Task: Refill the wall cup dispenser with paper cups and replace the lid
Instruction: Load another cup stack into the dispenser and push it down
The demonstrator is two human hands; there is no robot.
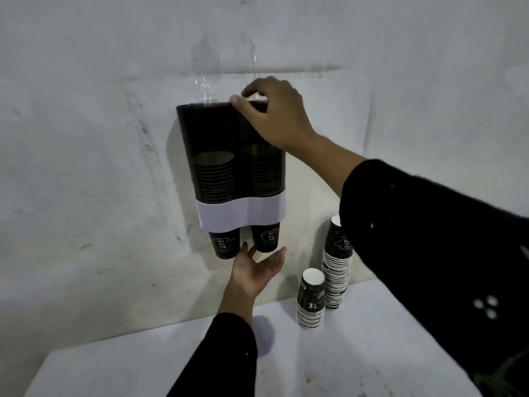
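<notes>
Already the dispenser point(229, 167) on the wall holds two columns of cups behind its dark tinted front, the left column point(214, 179) standing a little lower than the right column point(264, 170), and each fills only the lower part of its tube, with a bottom cup poking out below the white band point(240, 213). Up top, the right hand point(272, 113) rests over the right tube's mouth, thumb on the front rim and fingers curled above the opening; something pale shows under the fingertips, but whether the grip is closed on a cup, a lid or nothing I cannot tell. The left hand point(257, 267) is open, palm up, just under the right tube's bottom cup point(266, 237), apparently steadying it, gripping nothing. No lid is clearly visible; a faint clear shape point(226, 67) rises above the dispenser against the wall, and it may be a hinged cover, though that is a guess. On the desk point(200, 353) near the wall stand two spare stacks, a tall stack point(337, 265) and a short stack point(310, 302) just beside it. By my reading the refill is partway through: cups are in, room remains above both columns, spare cups wait, and the lid is not yet replaced.
</notes>
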